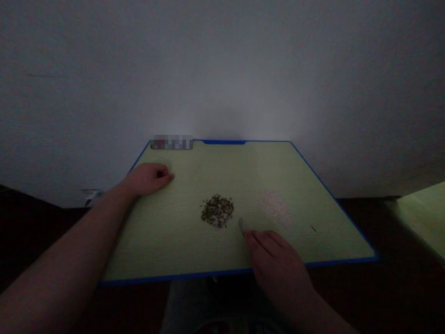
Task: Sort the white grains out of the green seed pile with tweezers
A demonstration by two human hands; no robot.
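My left hand (149, 178) rests on the left side of the pale yellow-green table (194, 250), its fingers curled into a loose fist. A dark hollow shows between the fingers, and what lies inside cannot be made out. Near the front edge, my right hand (273, 255) is closed on a thin, curved, greyish tool (241, 225), whose kind is unclear in the dim light. Just left of its tip lies a pile of small dark brown and yellowish pieces (217, 210). A scatter of fine whitish-pink grains (275, 206) spreads beyond my right hand.
Blue edging (224, 142) borders the table, which stands against a grey wall (222, 69). At the back left corner lies a flat, blurred-out object (171, 142). A small thin brown piece (313, 228) is on the right. Another pale surface (426, 208) stands far right.
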